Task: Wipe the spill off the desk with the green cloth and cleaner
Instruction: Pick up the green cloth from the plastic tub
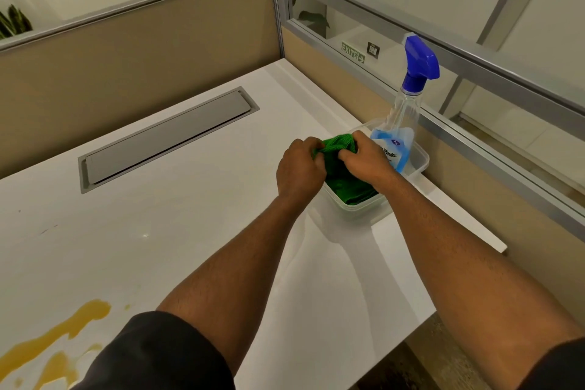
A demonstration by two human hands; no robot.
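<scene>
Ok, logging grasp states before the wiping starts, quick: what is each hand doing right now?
Left hand: closed, gripping the green cloth over the clear tub.
Right hand: closed, gripping the same green cloth.

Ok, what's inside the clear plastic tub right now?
The tub holds the green cloth, gripped by both hands, and the spray bottle standing at its far end. The hands and cloth hide the tub's floor.

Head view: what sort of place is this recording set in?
Most likely an office cubicle. A white desk is walled by beige fabric partition panels with aluminium frames, a grey cable-access flap is set into the desktop, and a green EXIT sign shows through the glass strip.
</scene>
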